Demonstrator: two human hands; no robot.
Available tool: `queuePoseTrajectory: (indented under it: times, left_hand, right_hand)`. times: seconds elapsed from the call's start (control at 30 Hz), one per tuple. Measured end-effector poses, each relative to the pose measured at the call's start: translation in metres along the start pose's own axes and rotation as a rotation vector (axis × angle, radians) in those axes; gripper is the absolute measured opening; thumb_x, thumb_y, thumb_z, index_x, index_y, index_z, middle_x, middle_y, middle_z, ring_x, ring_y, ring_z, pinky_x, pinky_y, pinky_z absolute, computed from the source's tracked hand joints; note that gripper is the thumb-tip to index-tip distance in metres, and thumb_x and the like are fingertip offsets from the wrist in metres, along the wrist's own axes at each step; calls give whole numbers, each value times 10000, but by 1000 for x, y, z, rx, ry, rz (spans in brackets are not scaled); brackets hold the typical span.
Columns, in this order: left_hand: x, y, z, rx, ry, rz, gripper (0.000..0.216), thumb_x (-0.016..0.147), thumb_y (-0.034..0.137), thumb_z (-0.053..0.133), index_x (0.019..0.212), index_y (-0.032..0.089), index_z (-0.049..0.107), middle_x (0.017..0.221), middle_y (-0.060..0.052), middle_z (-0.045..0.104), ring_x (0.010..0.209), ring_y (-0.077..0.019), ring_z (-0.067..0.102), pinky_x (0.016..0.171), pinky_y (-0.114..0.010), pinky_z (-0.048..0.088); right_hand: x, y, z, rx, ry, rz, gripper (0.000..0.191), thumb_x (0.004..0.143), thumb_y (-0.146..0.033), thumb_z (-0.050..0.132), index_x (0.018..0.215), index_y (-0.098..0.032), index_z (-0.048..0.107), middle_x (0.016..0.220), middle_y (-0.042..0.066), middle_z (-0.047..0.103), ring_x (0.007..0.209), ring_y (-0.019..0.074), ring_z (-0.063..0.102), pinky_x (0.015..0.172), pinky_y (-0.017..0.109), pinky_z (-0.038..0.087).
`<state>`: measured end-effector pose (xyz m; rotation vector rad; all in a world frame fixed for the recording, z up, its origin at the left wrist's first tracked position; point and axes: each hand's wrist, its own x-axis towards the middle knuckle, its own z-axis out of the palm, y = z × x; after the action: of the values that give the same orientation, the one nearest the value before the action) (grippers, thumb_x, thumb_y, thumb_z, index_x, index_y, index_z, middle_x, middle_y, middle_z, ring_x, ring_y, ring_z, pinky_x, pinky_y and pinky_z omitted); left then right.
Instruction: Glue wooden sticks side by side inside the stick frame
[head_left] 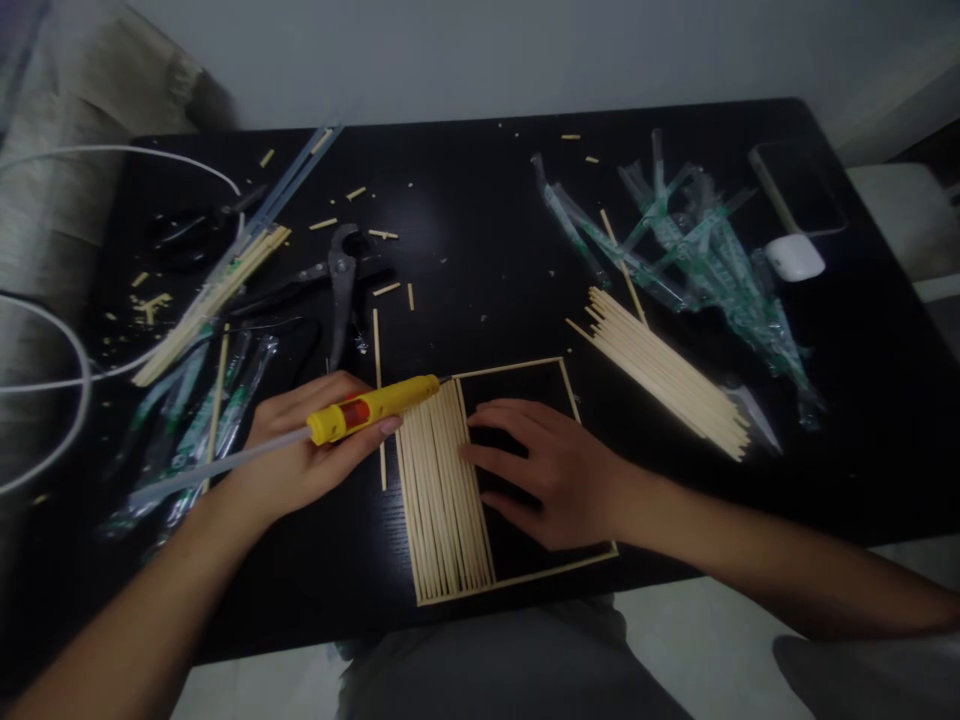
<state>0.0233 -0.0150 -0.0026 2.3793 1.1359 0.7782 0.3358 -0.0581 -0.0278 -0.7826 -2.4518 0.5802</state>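
Note:
My left hand (311, 450) is closed round a yellow hot glue gun (375, 408) with a pale glue stick (225, 465) sticking out of its back. The gun's nozzle points right, at the far edge of a rectangular frame of thin wooden sticks (517, 575). Side by side, many sticks (442, 490) fill the frame's left half. Over the open right half, my right hand (547, 470) has its fingers spread, with fingertips at the rightmost stick of the row. A single loose stick (380, 420) lies just left of the frame.
Pliers (343, 275) and black-handled scissors (195, 228) lie at left, near a stick bundle (217, 305) and a white cable (75, 385). At right are a stick pile (667, 380), crumpled plastic wrappers (697, 235), a white earbud case (795, 258) and a phone (799, 188). Stick offcuts dot the black table (465, 230).

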Motion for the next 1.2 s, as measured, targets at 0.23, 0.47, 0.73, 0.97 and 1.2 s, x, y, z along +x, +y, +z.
queuePoseTrajectory:
  times: [0.23, 0.47, 0.73, 0.97, 1.2]
  left_hand:
    - [-2, 0, 0, 24, -16, -14, 175, 1089, 381, 666, 945, 284, 641, 829, 6, 719, 675, -167, 713, 566, -318, 576]
    - [-1, 0, 0, 20, -10, -10, 206, 1080, 396, 686, 927, 261, 657, 829, 19, 719, 674, -156, 713, 570, -287, 567]
    - [0, -2, -1, 39, -76, 11, 222, 1093, 377, 649, 908, 254, 647, 828, 0, 716, 685, -179, 720, 572, -316, 564]
    - [1, -4, -1, 39, -116, -11, 257, 1102, 383, 622, 880, 253, 612, 811, -5, 698, 634, -171, 687, 511, -316, 514]
    - [3, -1, -1, 31, -129, -68, 278, 1113, 451, 608, 911, 260, 626, 757, 22, 669, 581, -153, 645, 505, -317, 498]
  right_hand:
    - [-1, 1, -1, -24, 20, 2, 394, 1057, -245, 699, 1436, -149, 655, 1495, 205, 702, 1431, 344, 672, 1160, 562, 640]
    - [-3, 2, 2, -27, 50, -24, 417, 1048, -240, 722, 1424, -66, 679, 1490, 238, 718, 1445, 357, 670, 1166, 548, 641]
    - [-3, 2, 1, -50, 60, -28, 420, 1069, -304, 728, 1404, -53, 693, 1487, 227, 731, 1432, 354, 688, 1160, 526, 651]
    - [-4, 3, 4, -61, 63, -28, 493, 1063, -412, 770, 1376, -35, 717, 1478, 237, 734, 1418, 360, 697, 1168, 530, 643]
    - [-3, 2, 5, -61, 68, -14, 471, 1073, -410, 755, 1361, -38, 730, 1473, 225, 740, 1408, 355, 703, 1177, 518, 638]
